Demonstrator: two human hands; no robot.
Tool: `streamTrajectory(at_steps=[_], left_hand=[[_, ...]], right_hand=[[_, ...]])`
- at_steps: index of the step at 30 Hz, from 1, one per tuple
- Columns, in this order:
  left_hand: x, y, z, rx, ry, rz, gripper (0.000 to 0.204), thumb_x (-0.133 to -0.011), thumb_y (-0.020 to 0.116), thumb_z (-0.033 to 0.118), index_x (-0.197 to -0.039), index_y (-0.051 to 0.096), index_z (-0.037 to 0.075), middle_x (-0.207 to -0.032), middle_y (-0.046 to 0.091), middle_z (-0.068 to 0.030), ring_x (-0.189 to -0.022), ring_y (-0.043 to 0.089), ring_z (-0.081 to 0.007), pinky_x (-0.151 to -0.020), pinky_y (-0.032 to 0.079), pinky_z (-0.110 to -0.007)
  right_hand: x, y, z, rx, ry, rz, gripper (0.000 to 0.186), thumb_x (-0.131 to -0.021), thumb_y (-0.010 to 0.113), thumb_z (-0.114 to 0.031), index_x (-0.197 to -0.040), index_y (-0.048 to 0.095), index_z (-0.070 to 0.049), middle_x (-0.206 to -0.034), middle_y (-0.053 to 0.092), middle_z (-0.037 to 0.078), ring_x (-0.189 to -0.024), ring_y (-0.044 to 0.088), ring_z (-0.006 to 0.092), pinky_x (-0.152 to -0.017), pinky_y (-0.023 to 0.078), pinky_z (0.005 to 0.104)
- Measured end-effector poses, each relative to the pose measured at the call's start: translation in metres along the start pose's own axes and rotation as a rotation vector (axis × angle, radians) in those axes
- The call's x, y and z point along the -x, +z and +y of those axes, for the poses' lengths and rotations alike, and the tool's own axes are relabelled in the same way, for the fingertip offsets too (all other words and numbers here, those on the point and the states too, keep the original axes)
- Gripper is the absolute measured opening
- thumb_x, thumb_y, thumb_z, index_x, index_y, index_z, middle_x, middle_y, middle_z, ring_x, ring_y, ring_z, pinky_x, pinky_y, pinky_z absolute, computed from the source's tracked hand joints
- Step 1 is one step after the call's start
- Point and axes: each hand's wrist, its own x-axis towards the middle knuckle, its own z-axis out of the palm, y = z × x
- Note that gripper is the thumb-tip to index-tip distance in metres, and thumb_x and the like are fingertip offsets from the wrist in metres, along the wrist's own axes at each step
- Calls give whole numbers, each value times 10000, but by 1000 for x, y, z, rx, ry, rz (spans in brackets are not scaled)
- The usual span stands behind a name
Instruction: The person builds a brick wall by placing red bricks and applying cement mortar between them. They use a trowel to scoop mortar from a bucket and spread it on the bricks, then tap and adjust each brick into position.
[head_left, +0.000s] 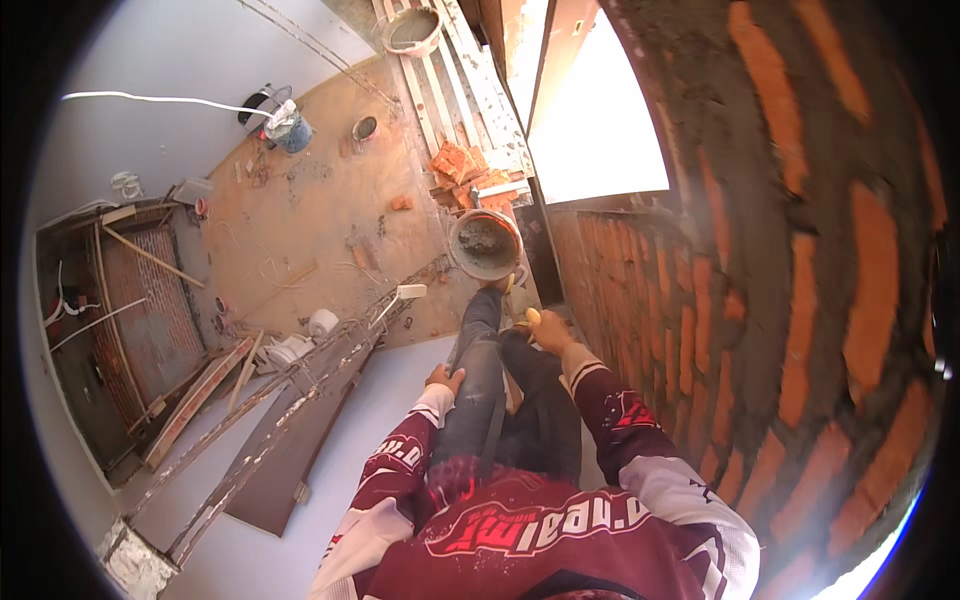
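My left hand [446, 378] rests against my left thigh, its fingers apart and holding nothing. On the right, my right hand [552, 332] is closed around a yellow-handled tool [532, 316]; its working end cannot be made out. Just beyond my feet stands a round bucket [455, 250] with grey wet mortar [486, 244] inside. A brick wall [700, 290] with grey mortar joints rises close to my right arm.
Broken orange bricks [456, 162] lie past the bucket on a slatted plank platform [440, 90], with another mortar bucket [412, 48] farther off. Mortar-crusted metal bars [290, 385] and a brown board [290, 440] extend on the left. A blue bucket [290, 132] sits on the floor.
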Motion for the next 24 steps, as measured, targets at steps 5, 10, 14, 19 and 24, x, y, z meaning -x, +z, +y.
streamTrajectory(at_steps=[5,10,14,19,24], left_hand=[[-129,7,47,102,-4,114,604,-855,746,471,-1298,669,69,-1218,722,-199,-1166,673,-368,-1020,512,-443],[-245,4,88,293,182,333,455,-885,766,351,-1211,700,41,-1052,759,-193,-991,736,-305,-900,556,-410],[-336,-22,116,355,358,476,392,-931,718,233,-1256,663,19,-1127,741,-209,-1060,720,-312,-930,545,-411],[-422,-54,150,379,575,562,349,-925,693,177,-1221,659,-6,-1146,725,-232,-1080,704,-356,-950,530,-431],[-454,-75,186,212,755,678,327,-911,688,154,-1191,665,-13,-1128,712,-233,-1083,672,-404,-963,515,-456]], right_hand=[[-135,33,-12,113,-140,80,459,-927,685,-355,-1215,633,-2,-1127,674,313,-1081,654,483,-925,522,550],[-285,22,-3,229,-283,376,594,-911,697,-250,-1416,515,5,-1234,607,289,-1130,605,465,-974,505,533],[-409,7,-23,390,-459,538,626,-880,683,-166,-1470,484,-105,-1366,525,226,-1207,547,432,-979,475,551],[-508,10,-32,746,-641,674,466,-935,610,-193,-1387,524,-116,-1398,505,243,-1360,436,403,-1122,343,598],[-500,-9,-27,764,-666,437,235,-980,579,-239,-1123,540,-57,-1061,641,180,-1069,641,375,-930,489,533]])
